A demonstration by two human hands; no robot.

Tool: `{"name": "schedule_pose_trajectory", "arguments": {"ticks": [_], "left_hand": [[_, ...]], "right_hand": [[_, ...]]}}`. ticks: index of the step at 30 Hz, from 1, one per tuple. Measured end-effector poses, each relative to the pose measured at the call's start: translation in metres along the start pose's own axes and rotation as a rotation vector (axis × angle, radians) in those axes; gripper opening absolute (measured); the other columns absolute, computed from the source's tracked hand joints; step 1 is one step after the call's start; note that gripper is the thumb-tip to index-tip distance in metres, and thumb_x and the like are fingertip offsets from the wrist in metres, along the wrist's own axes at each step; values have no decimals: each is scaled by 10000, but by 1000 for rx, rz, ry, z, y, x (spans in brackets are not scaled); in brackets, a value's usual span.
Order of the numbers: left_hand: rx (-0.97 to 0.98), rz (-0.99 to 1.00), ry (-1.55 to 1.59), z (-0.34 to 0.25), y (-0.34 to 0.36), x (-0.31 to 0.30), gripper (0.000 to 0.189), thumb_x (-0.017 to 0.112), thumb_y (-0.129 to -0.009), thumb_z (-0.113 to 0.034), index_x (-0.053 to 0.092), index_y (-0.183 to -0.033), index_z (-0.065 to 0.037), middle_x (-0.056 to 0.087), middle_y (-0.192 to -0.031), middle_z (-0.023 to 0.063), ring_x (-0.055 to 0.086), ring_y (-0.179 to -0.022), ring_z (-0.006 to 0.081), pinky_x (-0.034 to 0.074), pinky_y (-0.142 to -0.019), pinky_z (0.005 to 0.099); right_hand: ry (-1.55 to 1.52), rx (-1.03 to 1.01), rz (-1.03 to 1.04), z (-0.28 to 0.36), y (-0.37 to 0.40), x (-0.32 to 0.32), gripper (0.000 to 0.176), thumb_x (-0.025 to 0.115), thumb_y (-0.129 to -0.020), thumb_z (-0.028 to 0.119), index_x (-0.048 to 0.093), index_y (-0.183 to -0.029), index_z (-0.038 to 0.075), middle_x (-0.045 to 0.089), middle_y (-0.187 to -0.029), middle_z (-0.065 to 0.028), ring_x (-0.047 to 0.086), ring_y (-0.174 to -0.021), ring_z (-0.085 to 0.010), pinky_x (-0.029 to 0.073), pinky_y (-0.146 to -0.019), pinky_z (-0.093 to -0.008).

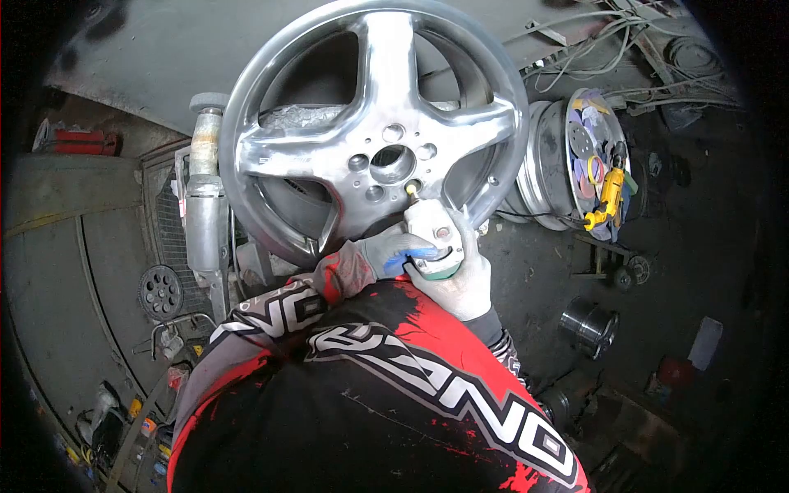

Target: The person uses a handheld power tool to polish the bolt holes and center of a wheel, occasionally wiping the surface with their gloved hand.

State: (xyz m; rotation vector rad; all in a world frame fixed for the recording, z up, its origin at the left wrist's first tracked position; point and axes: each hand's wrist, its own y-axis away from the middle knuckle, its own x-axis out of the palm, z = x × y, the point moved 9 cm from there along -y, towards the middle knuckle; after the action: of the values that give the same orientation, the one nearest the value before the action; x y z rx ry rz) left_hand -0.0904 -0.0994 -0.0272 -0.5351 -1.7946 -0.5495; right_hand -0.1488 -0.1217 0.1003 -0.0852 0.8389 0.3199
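Observation:
A bare-metal, five-spoke alloy wheel (393, 62) stands in front of me with its face toward me. I hold a handheld grinder (433, 220), pale at the head and teal at the lower end. Its small yellow tip sits right at a bolt hole just below the wheel's centre bore. My left hand (393, 253), in a grey and blue glove, is closed on the grinder's left side. Around the right side and underside wraps my right hand (467, 279) in a whitish glove, fingers pointing up along the body.
To the right, a wheel rim (538, 164) lies on its side, holding sanding discs and a yellow power tool (608, 197). Cables (608, 41) hang at the upper right. Left of the wheel stands a metal cylinder (205, 222). Another rim (588, 327) rests on the floor.

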Motion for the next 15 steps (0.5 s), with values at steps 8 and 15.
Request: {"name": "schedule_pose_trajectory", "arguments": {"ticks": [8,15], "left_hand": [[-37,43,-30,-4,-3,11,448,612,-900,-41,526,-1338,-68,595,-1279,88,583,-1203,189,471,-1031,329],[10,-105,-29,-13,2,25,492,620,-894,-27,497,-1369,-57,598,-1274,78,585,-1188,185,464,-1032,328]], "right_hand": [[-11,43,-4,-6,2,-2,893,872,-639,306,419,-1395,160,688,-1092,-184,695,-935,-397,591,-770,-466],[-74,2,35,-9,0,-3,909,879,-643,281,407,-1401,108,683,-1105,-210,700,-979,-368,595,-790,-439]]}}
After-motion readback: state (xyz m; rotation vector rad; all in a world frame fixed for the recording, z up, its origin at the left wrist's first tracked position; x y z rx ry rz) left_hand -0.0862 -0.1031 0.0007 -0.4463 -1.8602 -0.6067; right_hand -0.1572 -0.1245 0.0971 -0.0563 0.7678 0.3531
